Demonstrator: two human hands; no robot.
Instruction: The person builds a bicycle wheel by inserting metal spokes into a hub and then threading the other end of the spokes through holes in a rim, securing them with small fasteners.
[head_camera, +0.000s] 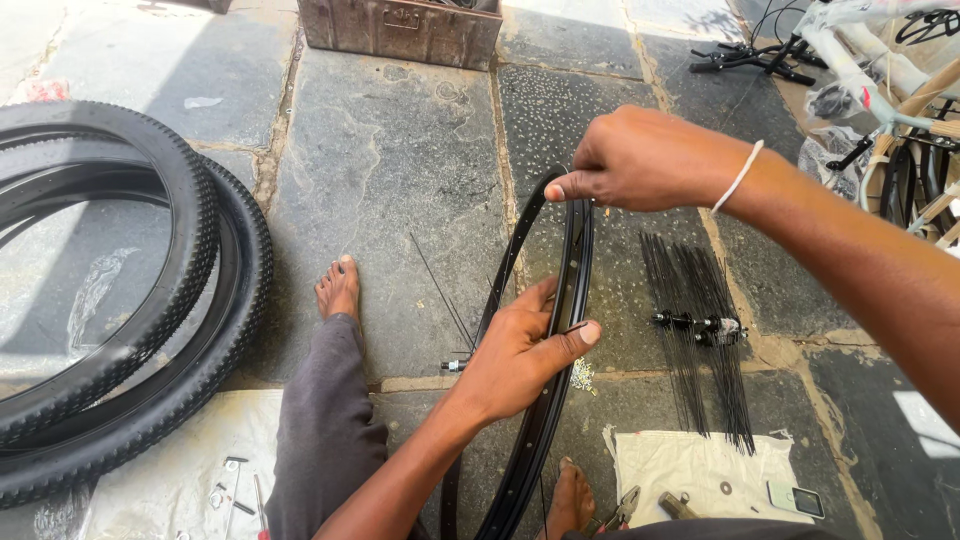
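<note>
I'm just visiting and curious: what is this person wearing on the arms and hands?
Both arms are bare, with no sleeves and no gloves. The right hand has a thin white band around its wrist. The left hand wears nothing: no ring, watch or band shows.

Centre left of frame: open stone paving (400, 180) between the stacked tyres (150, 300) and the upright rim (540, 400).
Left edge: blocked by tyres.
Top centre: closed off by a rusty metal box (400, 28).
Right of rim: narrow strip of bare stone, then a bundle of black spokes (700, 330).
Upper right: crowded with bicycle frames (880, 90).
Bottom: legs, cloth (690, 470), pliers (620, 508).
</note>
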